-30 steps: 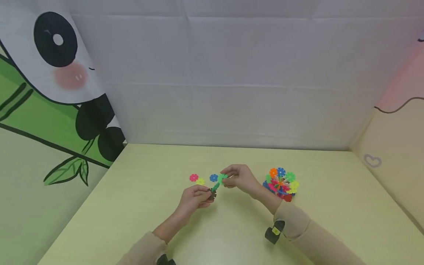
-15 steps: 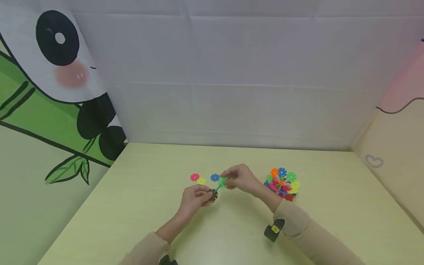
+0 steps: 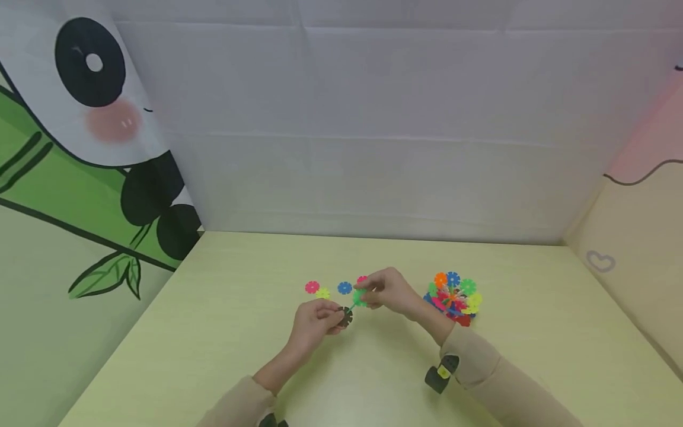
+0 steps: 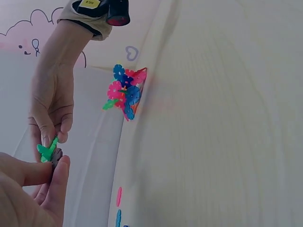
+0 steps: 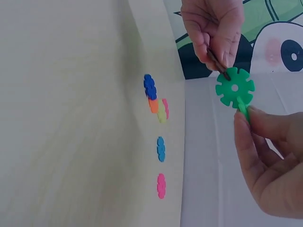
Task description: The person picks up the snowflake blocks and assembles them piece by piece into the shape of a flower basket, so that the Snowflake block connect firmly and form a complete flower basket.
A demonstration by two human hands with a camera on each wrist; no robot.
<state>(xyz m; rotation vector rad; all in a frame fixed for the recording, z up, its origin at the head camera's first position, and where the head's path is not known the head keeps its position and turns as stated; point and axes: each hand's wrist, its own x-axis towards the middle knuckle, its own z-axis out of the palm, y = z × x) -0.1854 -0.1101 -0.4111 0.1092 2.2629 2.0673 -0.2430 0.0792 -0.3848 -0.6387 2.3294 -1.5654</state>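
My left hand (image 3: 315, 323) pinches a dark brown notched snowflake disc (image 3: 347, 319) between thumb and fingers, low over the table. Joined to it at the rim is a green snowflake disc (image 5: 235, 88), seen face on in the right wrist view. A second green disc (image 5: 243, 108), edge on there, slots into the first one's notch. That second green disc is pinched by the thumb and fingertips of my right hand (image 3: 388, 289). In the left wrist view, the brown disc partly hides behind my left fingers.
Several loose discs lie beyond the hands: pink (image 3: 312, 287), yellow (image 3: 322, 293), blue (image 3: 344, 287), and another pink disc (image 3: 362, 279) partly behind my right hand. To the right stands a multicoloured cluster of joined discs (image 3: 453, 296). A white backdrop (image 3: 373, 178) closes the table's far edge.
My right hand has come slightly down with the green discs, uncovering a pink disc behind it. The brown disc in my left hand has turned more face on to the head view.
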